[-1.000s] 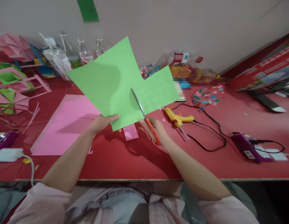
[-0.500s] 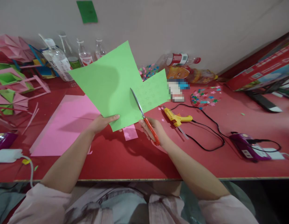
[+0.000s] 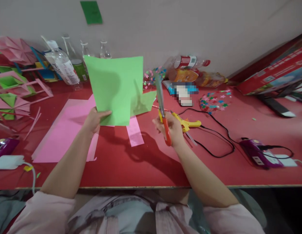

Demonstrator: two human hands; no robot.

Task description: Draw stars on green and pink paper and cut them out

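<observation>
My left hand (image 3: 96, 118) pinches the lower left corner of a green paper sheet (image 3: 112, 87), thumb in front and fingers behind. The sheet is held up above the table; a smaller green flap (image 3: 147, 102) sticks out at its lower right. In my right hand (image 3: 172, 126) is a pair of scissors (image 3: 163, 110) with red and yellow handles, its blades pointing up and apart from the paper. Under the green sheet lies a pink paper strip (image 3: 135, 131). A stack of pink paper (image 3: 65, 136) rests on the table left of it, partly behind my left forearm.
Right of my right hand lies a yellow glue gun (image 3: 190, 124), its black cord running to a purple power strip (image 3: 260, 152). Bottles (image 3: 64, 66) and pink-green paper crafts (image 3: 14, 84) stand at the back left. Star confetti (image 3: 214, 102) and a red box (image 3: 277, 68) are at the right.
The scissors have come away from the green sheet and moved right, their blades swinging more upright. The sheet has turned clockwise and shifted slightly left with my left hand.
</observation>
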